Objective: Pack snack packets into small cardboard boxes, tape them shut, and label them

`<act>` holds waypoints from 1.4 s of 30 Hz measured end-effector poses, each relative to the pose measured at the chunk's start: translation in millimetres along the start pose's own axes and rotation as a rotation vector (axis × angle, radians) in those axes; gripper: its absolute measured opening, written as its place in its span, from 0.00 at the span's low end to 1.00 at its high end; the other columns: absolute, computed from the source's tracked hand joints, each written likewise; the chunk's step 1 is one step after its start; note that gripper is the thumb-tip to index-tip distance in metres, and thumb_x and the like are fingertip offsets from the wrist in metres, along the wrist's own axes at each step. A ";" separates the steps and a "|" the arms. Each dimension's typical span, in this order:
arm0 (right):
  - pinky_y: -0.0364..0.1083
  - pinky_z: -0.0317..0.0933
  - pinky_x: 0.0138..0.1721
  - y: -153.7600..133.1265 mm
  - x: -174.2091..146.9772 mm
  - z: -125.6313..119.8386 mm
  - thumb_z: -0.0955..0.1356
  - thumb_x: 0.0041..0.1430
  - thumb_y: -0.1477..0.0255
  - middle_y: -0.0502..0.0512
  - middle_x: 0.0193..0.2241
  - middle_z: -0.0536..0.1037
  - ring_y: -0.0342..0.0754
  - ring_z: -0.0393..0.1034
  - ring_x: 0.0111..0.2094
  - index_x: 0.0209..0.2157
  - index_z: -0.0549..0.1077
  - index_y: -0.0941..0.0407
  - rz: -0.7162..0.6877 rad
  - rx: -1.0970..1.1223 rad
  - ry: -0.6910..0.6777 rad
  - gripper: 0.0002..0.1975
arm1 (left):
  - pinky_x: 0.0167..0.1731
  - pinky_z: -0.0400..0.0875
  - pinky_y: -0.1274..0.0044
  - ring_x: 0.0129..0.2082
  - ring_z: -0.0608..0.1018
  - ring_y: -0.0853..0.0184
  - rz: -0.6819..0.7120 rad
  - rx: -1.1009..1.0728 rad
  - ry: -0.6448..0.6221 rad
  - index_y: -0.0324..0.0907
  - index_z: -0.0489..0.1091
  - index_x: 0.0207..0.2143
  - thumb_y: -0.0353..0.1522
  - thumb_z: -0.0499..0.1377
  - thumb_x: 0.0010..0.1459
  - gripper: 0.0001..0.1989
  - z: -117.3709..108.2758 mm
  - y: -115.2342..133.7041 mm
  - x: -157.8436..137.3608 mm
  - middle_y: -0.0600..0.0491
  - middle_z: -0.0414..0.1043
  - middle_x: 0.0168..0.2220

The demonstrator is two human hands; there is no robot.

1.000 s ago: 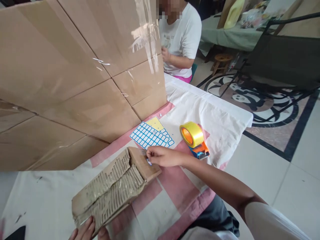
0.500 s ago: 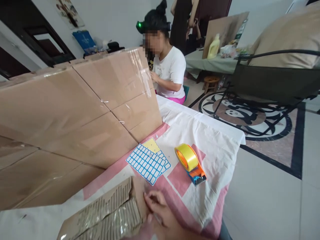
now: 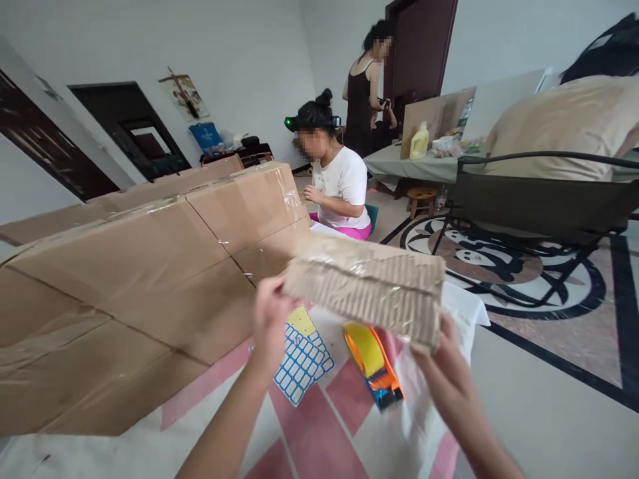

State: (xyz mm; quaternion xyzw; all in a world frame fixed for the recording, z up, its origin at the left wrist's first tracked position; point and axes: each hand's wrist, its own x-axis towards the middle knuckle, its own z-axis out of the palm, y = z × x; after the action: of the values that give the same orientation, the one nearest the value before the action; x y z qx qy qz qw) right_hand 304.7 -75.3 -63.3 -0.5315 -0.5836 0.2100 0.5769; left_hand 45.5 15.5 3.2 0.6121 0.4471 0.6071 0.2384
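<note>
A flat cardboard box, with torn, ribbed corrugation and clear tape on the side facing me, is held up over the table. My left hand grips its left end, and my right hand has hold of the lower right corner. Below it, sheets of blue-bordered labels lie on the cloth with a yellow piece on top. An orange and blue tape dispenser carrying a yellow tape roll rests under the right part of the box.
A wall of taped cardboard boxes stands along the table's left side. The table has a pink and white cloth. Beyond its far end sits a person in a white shirt. A dark folding chair stands at right.
The cardboard box has been lifted from the front of the table, up and to the right. Both hands now hold it by its ends. My view has tilted upward.
</note>
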 end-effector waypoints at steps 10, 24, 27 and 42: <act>0.59 0.70 0.56 165.5 25.5 23.9 0.64 0.66 0.62 0.60 0.61 0.55 0.58 0.60 0.62 0.71 0.51 0.42 0.154 -0.073 -0.051 0.35 | 0.58 0.69 0.55 0.55 0.76 0.57 -0.272 -0.097 -0.167 0.41 0.72 0.53 0.42 0.60 0.66 0.18 208.2 -126.8 91.4 0.45 0.74 0.55; 0.55 0.65 0.54 146.7 241.2 168.6 0.63 0.55 0.73 0.65 0.45 0.75 0.59 0.71 0.49 0.49 0.75 0.61 0.061 -0.369 -0.478 0.21 | 0.38 0.79 0.72 0.36 0.84 0.61 -0.400 0.149 -0.121 0.44 0.78 0.41 0.48 0.61 0.61 0.18 -126.3 -99.3 -98.4 0.47 0.82 0.39; 0.53 0.66 0.42 116.8 235.4 172.6 0.64 0.52 0.71 0.58 0.25 0.73 0.56 0.71 0.34 0.23 0.73 0.56 0.020 -0.384 -0.744 0.09 | 0.24 0.73 0.75 0.19 0.76 0.65 -0.516 0.393 0.080 0.43 0.75 0.40 0.53 0.60 0.57 0.24 -259.2 -85.2 -146.8 0.55 0.75 0.19; 0.41 0.56 0.32 -197.7 -92.4 536.8 0.68 0.53 0.78 0.44 0.22 0.69 0.41 0.63 0.28 0.22 0.68 0.56 -0.473 0.043 -1.928 0.08 | 0.41 0.79 0.68 0.43 0.79 0.64 -0.798 0.878 0.375 0.40 0.68 0.56 0.40 0.60 0.66 0.20 -566.1 -158.5 19.3 0.47 0.72 0.52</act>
State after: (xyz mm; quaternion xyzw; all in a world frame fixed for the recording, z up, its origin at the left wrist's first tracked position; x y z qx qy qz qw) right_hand -272.6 -26.1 -67.4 0.0073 -0.8902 0.4426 -0.1078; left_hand -539.4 -33.4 -34.5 0.3214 0.8838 0.3279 0.0903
